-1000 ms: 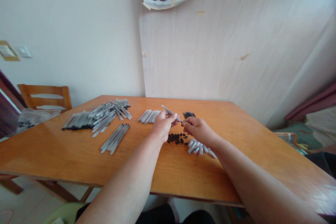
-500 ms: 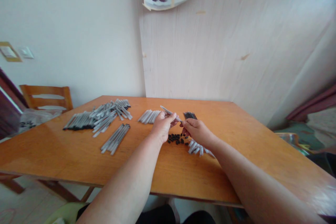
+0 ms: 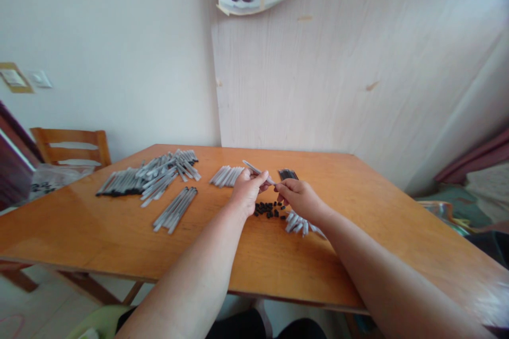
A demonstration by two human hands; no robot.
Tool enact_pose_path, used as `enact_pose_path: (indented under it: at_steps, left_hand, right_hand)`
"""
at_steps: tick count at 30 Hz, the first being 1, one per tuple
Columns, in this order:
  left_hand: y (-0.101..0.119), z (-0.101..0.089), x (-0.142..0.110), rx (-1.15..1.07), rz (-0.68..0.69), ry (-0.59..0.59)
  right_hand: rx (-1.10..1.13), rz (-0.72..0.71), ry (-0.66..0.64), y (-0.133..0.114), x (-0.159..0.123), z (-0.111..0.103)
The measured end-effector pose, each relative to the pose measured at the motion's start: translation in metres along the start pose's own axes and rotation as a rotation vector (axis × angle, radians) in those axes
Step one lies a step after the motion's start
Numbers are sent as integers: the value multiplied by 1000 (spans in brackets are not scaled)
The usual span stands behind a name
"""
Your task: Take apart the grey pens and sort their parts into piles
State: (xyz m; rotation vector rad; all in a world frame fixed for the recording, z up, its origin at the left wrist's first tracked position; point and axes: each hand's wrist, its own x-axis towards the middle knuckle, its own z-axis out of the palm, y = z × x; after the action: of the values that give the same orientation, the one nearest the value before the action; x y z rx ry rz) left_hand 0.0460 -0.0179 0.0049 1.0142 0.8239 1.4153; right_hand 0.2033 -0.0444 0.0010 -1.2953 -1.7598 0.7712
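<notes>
My left hand [image 3: 247, 190] is closed around a slim, translucent pen barrel [image 3: 252, 166], which slants down toward the right above the table. At the barrel's lower right end, the fingertips of my right hand [image 3: 299, 194] are pinched together; any small part between them is hidden. Below the hands lie several small black plugs [image 3: 265, 210]. A heap of whitish, clear pen caps [image 3: 296, 222] is partly covered by my right wrist. Thin black refills [image 3: 288, 175] lie behind my right hand, and a row of pale barrels [image 3: 226, 176] lies beyond my left.
On the wooden table [image 3: 119, 233], a small group of black-ended pens [image 3: 175, 211] lies left of my arm. Farther back is a large pile of similar pens [image 3: 163, 169]. A wooden chair [image 3: 71, 143] stands at the far left, and the wall [image 3: 278, 90] rises behind the table.
My right fingers have shifted slightly at the barrel's end. The left hand keeps its hold in nearly the same spot. Nothing on the table has visibly moved.
</notes>
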Motion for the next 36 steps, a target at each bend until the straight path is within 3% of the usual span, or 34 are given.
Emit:
enact_pose_path:
  at_steps: [6,11,17,22,28,33,36]
  left_hand:
    - [-1,0,0,10,-4,-6]
    - [-2,-1,0,28,-6,5]
    - [-4,-1,1,15,-9,0]
    - [-3,-1,1,12,-21,11]
    - [-4,-1,1,18,-17,13]
    - [-5,-1,2,14,-30,23]
    - [-6,-2,2,16,-28,24]
  right_hand:
    - [-112,-58,142,-2,0,-2]
    - [0,4,-13,-1,0,-1]
    - [-131,-59,107,0,1,-2]
    - [-18,8,-12,0,-1,-2]
    - [-121,-65,98,3,1,-3]
    - [-67,-14,-10,0,0,-4]
    - [-105,-63,34,0,0,-3]
